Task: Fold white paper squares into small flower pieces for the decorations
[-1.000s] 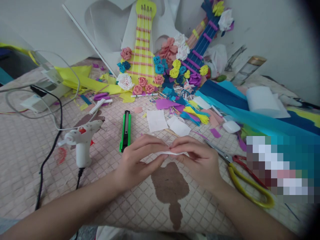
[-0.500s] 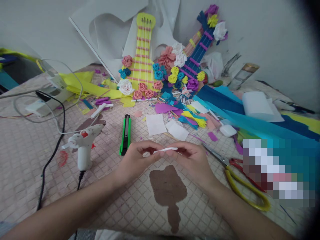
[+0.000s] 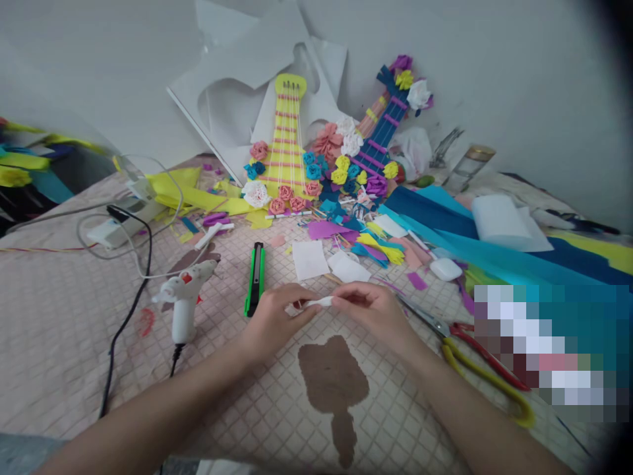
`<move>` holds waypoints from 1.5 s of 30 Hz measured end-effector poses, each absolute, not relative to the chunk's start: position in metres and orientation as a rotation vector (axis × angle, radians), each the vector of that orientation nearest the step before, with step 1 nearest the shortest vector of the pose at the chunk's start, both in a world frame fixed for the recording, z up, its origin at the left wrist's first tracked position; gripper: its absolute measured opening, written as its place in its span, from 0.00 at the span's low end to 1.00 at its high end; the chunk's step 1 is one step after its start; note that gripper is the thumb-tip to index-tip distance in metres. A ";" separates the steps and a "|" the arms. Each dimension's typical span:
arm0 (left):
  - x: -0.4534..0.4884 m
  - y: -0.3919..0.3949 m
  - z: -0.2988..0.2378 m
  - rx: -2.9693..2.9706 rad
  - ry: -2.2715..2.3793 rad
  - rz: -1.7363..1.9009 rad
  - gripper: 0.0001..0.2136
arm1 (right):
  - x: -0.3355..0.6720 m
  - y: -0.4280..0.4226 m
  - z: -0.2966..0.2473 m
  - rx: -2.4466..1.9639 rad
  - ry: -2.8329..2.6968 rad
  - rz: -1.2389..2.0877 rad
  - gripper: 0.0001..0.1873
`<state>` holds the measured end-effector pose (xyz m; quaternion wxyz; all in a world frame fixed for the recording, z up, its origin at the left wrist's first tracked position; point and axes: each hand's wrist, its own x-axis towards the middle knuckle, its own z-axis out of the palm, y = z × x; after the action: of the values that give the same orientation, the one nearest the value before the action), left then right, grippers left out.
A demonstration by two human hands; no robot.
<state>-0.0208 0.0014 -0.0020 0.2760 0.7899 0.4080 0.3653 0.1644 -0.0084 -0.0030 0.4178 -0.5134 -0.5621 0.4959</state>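
Note:
Between my two hands is a small strip of white paper [image 3: 325, 301], pinched at both ends just above the table. My left hand [image 3: 281, 316] grips its left end between thumb and fingers. The right end is in the fingertips of my right hand [image 3: 373, 313]. Two pieces of white paper [image 3: 310, 260] lie just beyond my fingers. A green utility knife [image 3: 256, 278] rests left of my left hand. Large scissors [image 3: 448, 330] with red and yellow handles lie to the right of my right hand.
A white glue gun [image 3: 185, 297] with a black cord stands at left, near a power strip [image 3: 123, 221]. Paper-decorated yellow [image 3: 287, 152] and blue guitars [image 3: 383, 142] lean at the back. Paper scraps, a white roll [image 3: 502, 221] and a glass jar [image 3: 469, 165] lie around.
The camera view has tilted up and shifted left. My right hand has moved slightly apart from the left, and more of the white strip shows between them.

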 end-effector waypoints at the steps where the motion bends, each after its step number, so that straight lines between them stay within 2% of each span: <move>1: -0.021 0.001 -0.003 2.149 1.087 1.010 0.06 | 0.166 -0.007 -0.004 -1.285 -1.399 1.262 0.10; 4: -0.021 0.001 -0.004 2.185 1.075 1.102 0.08 | 0.168 -0.005 -0.004 -1.281 -1.298 1.336 0.10; 9: -0.020 0.000 -0.004 2.169 1.026 1.257 0.06 | 0.167 -0.005 -0.002 -1.210 -1.192 1.422 0.10; 17: -0.021 0.000 -0.007 2.196 1.011 1.425 0.06 | 0.167 -0.005 -0.007 -1.113 -1.186 1.343 0.11; 27: -0.020 0.001 -0.006 2.019 0.995 1.339 0.01 | 0.167 -0.005 -0.006 -1.129 -1.342 1.057 0.10; 33: -0.018 0.000 -0.004 1.928 1.067 1.236 0.12 | 0.164 -0.010 -0.004 -1.163 -1.470 0.960 0.09; 37: -0.016 0.000 -0.002 1.958 1.150 1.082 0.06 | 0.161 -0.013 -0.002 -1.137 -1.539 0.901 0.07; 42: -0.017 0.000 -0.001 1.991 1.172 1.097 0.06 | 0.160 -0.015 0.001 -1.144 -1.560 0.871 0.10; 45: -0.017 -0.001 -0.002 2.059 1.154 1.108 0.06 | 0.160 -0.014 0.001 -1.155 -1.587 0.851 0.07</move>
<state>-0.0171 -0.0007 -0.0018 0.2642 0.7616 0.4268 0.4098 0.1600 -0.0143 0.0011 0.4803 -0.4736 -0.6506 0.3488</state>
